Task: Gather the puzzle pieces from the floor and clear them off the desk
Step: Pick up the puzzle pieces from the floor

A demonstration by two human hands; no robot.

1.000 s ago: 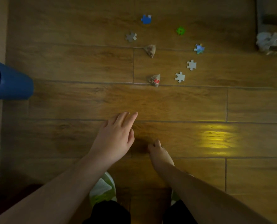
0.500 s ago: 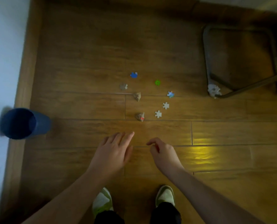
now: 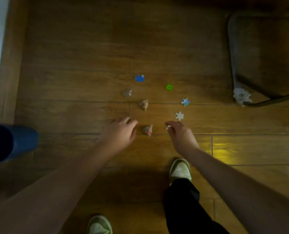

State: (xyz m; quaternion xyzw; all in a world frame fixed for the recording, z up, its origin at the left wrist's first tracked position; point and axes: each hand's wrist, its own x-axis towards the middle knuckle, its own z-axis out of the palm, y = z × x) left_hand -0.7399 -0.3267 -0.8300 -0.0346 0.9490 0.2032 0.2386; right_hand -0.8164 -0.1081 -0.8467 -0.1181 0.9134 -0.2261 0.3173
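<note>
White cardboard puzzle piece point(image 3: 168, 127): pinched at the right hand point(image 3: 181, 138) fingertips, just off the wooden plank floor point(image 3: 72, 65). First pickup, apparently; gathering barely begun. Left hand point(image 3: 119, 134): fingers loosely spread, empty, beside a crumpled brown wrapper point(image 3: 147, 130). Left on the floor: white piece point(image 3: 179, 115), pale blue piece point(image 3: 185, 101), green piece point(image 3: 169, 87), blue piece point(image 3: 139, 78), grey-brown piece point(image 3: 127, 93). Desk: out of view. Dim, blurred; printed detail unreadable.

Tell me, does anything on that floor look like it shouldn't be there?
Yes. Puzzle pieces lie scattered across the wood floor, mixed with two crumpled paper scraps, and a white paper wad sits against the chair leg.
</note>
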